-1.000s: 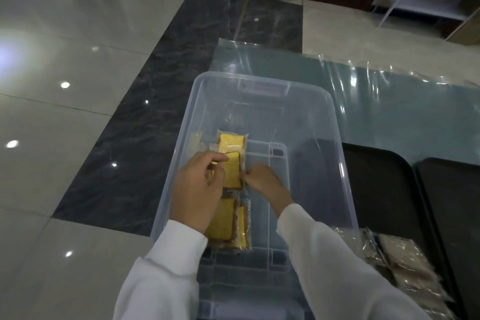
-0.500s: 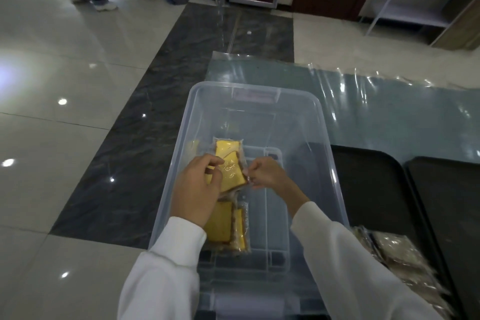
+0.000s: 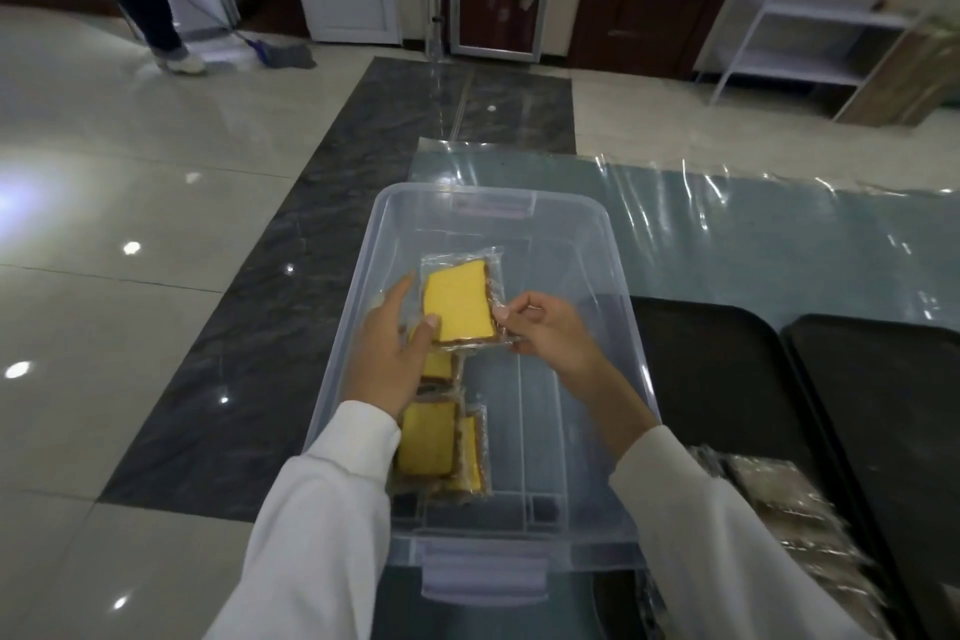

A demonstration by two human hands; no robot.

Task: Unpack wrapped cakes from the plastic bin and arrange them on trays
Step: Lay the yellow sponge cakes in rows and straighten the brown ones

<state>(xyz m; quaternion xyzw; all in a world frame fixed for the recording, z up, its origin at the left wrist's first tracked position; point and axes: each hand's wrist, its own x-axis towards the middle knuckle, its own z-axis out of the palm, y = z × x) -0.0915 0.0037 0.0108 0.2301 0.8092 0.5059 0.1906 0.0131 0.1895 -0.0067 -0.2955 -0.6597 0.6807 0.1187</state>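
Bin interior (image 3: 566, 431) at frame centre lies bare on its right half; wrapped cakes (image 3: 441, 447) crowd its lower-left floor.

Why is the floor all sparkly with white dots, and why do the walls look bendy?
Head view: ceiling lights glare off the shiny floor as white spots; the wide-angle lens bends the shelf and doors at the edges; the wrapped cake looks sharp, while the trays sit dark.

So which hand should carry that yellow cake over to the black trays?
Probably the right hand: it already pinches the wrapped cake and is nearer the trays. The left hand is on the far side.
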